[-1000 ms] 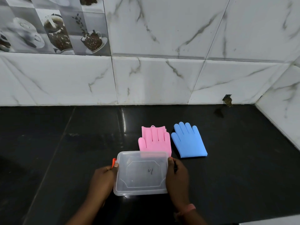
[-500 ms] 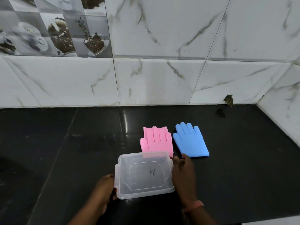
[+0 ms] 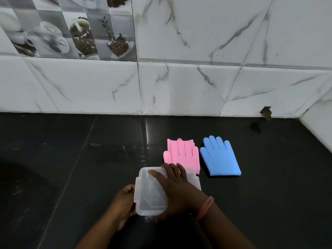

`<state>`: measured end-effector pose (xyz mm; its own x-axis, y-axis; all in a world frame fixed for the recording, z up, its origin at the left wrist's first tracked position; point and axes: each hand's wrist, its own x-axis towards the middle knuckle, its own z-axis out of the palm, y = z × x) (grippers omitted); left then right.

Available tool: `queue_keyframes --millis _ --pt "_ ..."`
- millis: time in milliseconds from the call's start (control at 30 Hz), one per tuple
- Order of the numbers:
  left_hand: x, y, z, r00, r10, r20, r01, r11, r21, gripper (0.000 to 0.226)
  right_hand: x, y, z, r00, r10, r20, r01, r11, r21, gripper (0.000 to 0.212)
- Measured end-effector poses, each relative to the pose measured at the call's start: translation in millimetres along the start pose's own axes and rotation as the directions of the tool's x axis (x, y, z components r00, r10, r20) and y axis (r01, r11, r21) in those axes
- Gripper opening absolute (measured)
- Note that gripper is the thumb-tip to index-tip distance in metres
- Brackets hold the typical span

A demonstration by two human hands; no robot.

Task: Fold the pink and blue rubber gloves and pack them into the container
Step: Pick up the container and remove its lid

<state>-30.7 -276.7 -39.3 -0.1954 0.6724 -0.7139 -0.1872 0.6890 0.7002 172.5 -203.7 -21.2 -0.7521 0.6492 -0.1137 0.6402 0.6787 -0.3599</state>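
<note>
A clear plastic container (image 3: 150, 200) with its lid on sits on the black counter near me. My left hand (image 3: 124, 200) grips its left edge at the clip. My right hand (image 3: 174, 186) lies flat on top of the lid, fingers spread toward the far edge. Just beyond the container a pink rubber glove (image 3: 181, 153) lies flat, its near end hidden behind the lid. A blue rubber glove (image 3: 220, 157) lies flat to the right of the pink one, fingers pointing to the wall.
The black counter (image 3: 71, 168) runs back to a white marble-tiled wall (image 3: 179, 87) and meets a side wall at the right. A small dark hole (image 3: 266, 113) shows at the wall's base on the right.
My right hand moved from the container's right side onto the top of the lid. My left hand stays at the left edge. The gloves have not moved.
</note>
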Motion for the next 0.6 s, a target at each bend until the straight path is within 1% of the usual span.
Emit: queue_keyframes --millis 167,233,300,367,400,433,467,500,533,567,600 --pt "0.7 -0.9 -0.8 0.999 -0.013 0.043 0.014 0.999 -0.028 0.019 -6.9 2.0 -4.5 0.998 -0.024 -0.054 0.029 0.995 0.096 0.112" --pt "2.2 -3.3 -1.6 0.999 -0.009 0.039 0.01 1.0 -0.027 0.022 -7.7 2.6 -18.0 0.999 -0.02 -0.043 0.028 0.978 0.206 0.107" --pt "5.3 -4.7 -2.1 0.999 -0.006 0.047 0.008 1.0 -0.025 0.023 -8.3 3.7 -37.0 1.0 -0.012 -0.022 0.019 0.938 0.347 0.1" --pt "6.7 -4.7 -1.3 0.999 -0.006 0.052 0.007 1.0 -0.03 0.022 -8.9 6.7 -57.5 1.0 0.004 0.008 -0.007 0.896 0.444 0.083" --pt "7.1 -5.2 -0.8 0.999 -0.003 0.051 0.005 0.999 -0.036 0.021 -8.5 8.2 -67.2 1.0 0.026 0.005 -0.025 0.892 0.452 0.07" --pt "7.5 -5.6 -0.2 0.999 -0.001 0.046 0.003 0.999 -0.036 0.021 -6.7 8.9 -77.0 0.998 0.054 -0.036 -0.035 0.91 0.413 0.051" --pt "7.8 -5.7 -0.3 0.999 0.0 0.042 0.001 1.0 -0.031 0.021 -2.9 9.2 -86.7 0.988 0.076 -0.133 -0.031 0.949 0.315 0.031" --pt "8.0 -5.8 -1.1 0.999 -0.004 0.043 0.005 1.0 -0.025 0.02 1.8 10.6 -95.1 0.96 0.093 -0.266 -0.045 0.983 0.18 0.016" --pt "7.9 -5.9 -1.7 0.999 -0.011 0.046 0.012 1.0 -0.021 0.02 7.2 12.6 -102.1 0.904 0.112 -0.413 -0.097 0.994 0.057 0.014" --pt "7.6 -5.4 -2.7 0.999 -0.017 0.045 0.018 1.0 -0.016 0.019 13.7 16.1 -107.4 0.823 0.142 -0.55 -0.174 0.985 -0.005 0.016" --pt "7.5 -4.8 -3.6 0.999 -0.02 0.041 0.021 1.0 -0.012 0.02 20.3 18.9 -111.9 0.718 0.193 -0.669 -0.231 0.972 0.032 0.018"
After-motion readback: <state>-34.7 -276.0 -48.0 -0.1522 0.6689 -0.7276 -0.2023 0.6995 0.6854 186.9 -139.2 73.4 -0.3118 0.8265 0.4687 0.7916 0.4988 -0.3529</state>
